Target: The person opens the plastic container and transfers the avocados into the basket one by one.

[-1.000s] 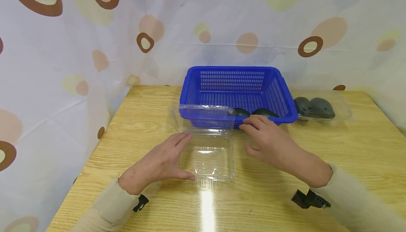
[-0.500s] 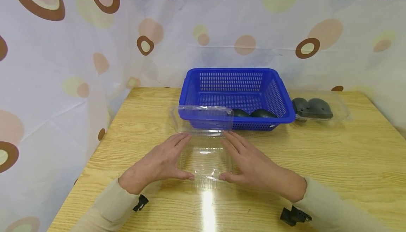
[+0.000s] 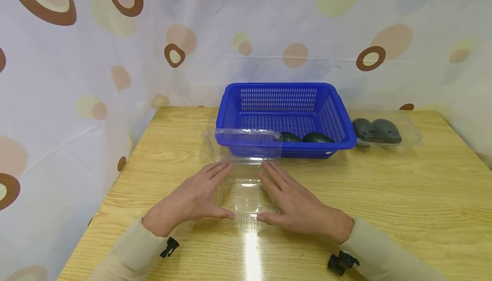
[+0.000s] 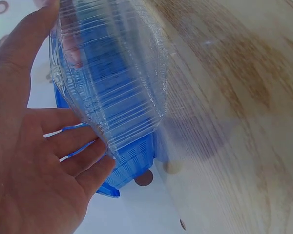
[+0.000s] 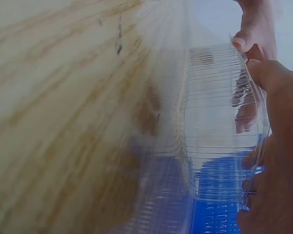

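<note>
Both arms wear plain beige cloth: I see a left sleeve (image 3: 132, 247) and a right sleeve (image 3: 378, 247), soft and lightly creased, ending around the wrists. A small black fitting (image 3: 169, 247) shows by the left cuff, another black piece (image 3: 343, 262) by the right.

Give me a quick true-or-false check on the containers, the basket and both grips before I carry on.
1. The near clear container has its lid open. True.
2. The left grip and right grip are on opposite sides of it. True.
3. The blue basket has nothing in it. False: dark rounded pieces show inside.
4. The far clear container stands left of the basket. False: it stands right of it in the head view.
5. No item shows inside the near clear container. True.
</note>
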`<state>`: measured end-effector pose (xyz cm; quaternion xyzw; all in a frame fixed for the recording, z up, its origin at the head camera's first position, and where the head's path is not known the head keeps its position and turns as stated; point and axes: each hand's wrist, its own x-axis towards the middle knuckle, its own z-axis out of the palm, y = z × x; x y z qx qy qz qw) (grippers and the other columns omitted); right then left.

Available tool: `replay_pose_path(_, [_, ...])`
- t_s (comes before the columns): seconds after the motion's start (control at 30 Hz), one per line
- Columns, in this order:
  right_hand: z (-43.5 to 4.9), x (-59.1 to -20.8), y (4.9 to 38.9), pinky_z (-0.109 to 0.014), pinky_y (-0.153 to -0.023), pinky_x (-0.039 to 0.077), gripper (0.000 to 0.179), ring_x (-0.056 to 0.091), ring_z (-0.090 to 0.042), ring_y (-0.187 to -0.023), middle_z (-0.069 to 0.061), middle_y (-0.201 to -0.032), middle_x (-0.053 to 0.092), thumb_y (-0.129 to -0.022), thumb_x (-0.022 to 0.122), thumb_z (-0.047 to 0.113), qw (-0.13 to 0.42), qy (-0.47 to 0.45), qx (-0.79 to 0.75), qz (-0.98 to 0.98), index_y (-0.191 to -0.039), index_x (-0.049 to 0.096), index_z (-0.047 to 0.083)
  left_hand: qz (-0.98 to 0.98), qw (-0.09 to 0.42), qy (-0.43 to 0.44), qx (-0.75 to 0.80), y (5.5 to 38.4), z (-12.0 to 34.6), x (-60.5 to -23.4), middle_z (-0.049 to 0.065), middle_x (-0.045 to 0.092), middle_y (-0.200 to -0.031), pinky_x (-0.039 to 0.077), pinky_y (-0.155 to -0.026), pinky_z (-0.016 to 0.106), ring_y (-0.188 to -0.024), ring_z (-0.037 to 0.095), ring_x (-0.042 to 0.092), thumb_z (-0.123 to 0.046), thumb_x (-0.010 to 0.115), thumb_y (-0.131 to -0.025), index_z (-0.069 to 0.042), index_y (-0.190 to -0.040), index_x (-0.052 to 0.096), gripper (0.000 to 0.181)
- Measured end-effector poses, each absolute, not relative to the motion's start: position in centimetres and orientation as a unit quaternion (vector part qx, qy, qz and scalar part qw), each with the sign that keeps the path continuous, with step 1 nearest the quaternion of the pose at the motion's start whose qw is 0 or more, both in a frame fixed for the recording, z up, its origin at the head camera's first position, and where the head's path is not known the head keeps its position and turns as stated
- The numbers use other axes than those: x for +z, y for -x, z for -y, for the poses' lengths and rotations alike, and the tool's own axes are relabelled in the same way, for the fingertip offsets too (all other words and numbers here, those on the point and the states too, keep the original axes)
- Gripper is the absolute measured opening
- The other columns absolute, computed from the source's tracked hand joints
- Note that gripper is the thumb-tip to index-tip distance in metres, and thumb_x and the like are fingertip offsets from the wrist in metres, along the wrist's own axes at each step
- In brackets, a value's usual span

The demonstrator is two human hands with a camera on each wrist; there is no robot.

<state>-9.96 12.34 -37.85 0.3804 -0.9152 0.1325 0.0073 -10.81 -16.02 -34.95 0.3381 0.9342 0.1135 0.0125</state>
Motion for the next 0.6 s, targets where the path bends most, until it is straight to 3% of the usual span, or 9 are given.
replay_pose_path(0.6, [-11.1,-37.8,10.2,-0.049,-0.125,0.02,0.094,0.007,-0.035,-0.154,-0.016,-0.166,0.003,-0.094,0.045,0.068,0.007,-0.388,0.13,0.912,-0.156,0.024,0.0,-0.939,0.009,-0.325,0.116,10.6,17.2,-34.9,0.019,0.037,-0.157,0.038,-0.116,0.048,-0.144,0.038,0.037,-0.07,0.075,-0.069,0.001,-0.152,0.034,0.116])
